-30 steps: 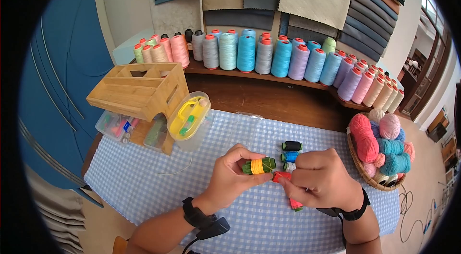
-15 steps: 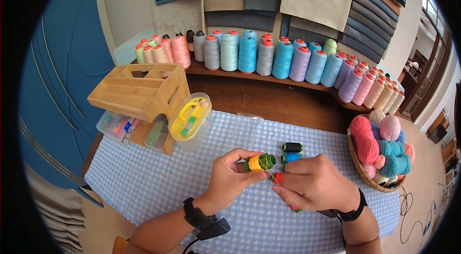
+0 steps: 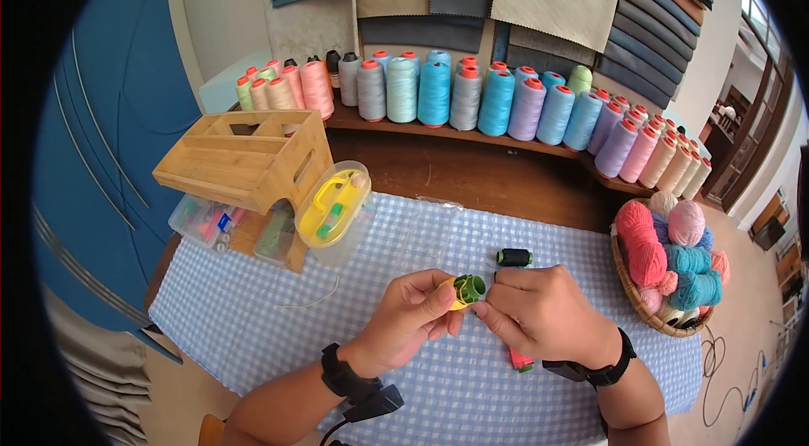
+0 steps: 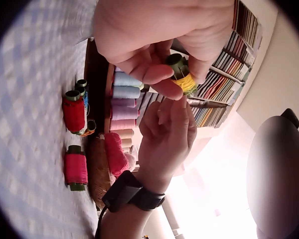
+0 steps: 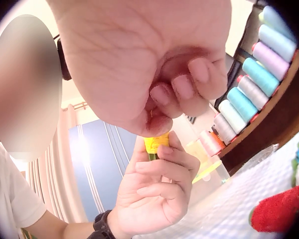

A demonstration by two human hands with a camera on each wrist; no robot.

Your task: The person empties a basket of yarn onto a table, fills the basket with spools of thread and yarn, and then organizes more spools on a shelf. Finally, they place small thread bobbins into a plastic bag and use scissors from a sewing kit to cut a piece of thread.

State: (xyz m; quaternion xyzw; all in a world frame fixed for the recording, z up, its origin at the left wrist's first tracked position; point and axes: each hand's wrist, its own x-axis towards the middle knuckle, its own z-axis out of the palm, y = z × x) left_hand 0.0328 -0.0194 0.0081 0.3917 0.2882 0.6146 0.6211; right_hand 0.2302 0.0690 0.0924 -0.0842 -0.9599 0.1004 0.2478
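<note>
In the head view my left hand (image 3: 404, 318) holds a green spool (image 3: 468, 288) wound with yellow thread, tilted with its hollow end toward the right. My right hand (image 3: 548, 311) is close beside that end, its thumb and forefinger pinching the yellow thread; the other fingers curl into the palm, as the right wrist view shows. A black spool (image 3: 514, 257) lies beyond the right hand and a pink spool (image 3: 521, 359) below it. From the left wrist, a red spool (image 4: 74, 113) stands out on the cloth, with a blue one partly hidden behind it.
A basket of yarn balls (image 3: 674, 265) sits at the table's right. On the left are a wooden organizer (image 3: 244, 155) and a clear box with a yellow tray (image 3: 334, 208). Thread cones (image 3: 434, 96) line the shelf behind the checked tablecloth (image 3: 253, 320).
My left hand has turned the yellow spool so its hollow end faces more toward me. My right hand has circled close to it, and now covers the blue and red spools in the head view.
</note>
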